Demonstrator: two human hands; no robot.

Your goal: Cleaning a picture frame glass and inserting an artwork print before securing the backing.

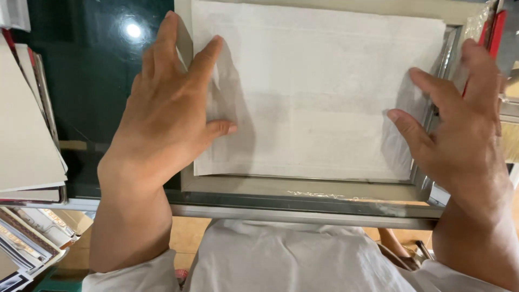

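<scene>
White sheet [319, 92] in silver frame [303, 189], dark glass table [92, 75]; hands flat.

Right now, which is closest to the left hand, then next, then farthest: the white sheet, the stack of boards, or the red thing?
From the left hand:
1. White sheet, under its fingertips, inside the silver frame.
2. Stack of boards, at the left edge of the dark glass.
3. Red thing, far right, past the right hand.

Head view: worn on the head, looks steeply down, close over the dark glass surface [92, 81].
Shared: single view only.
</scene>
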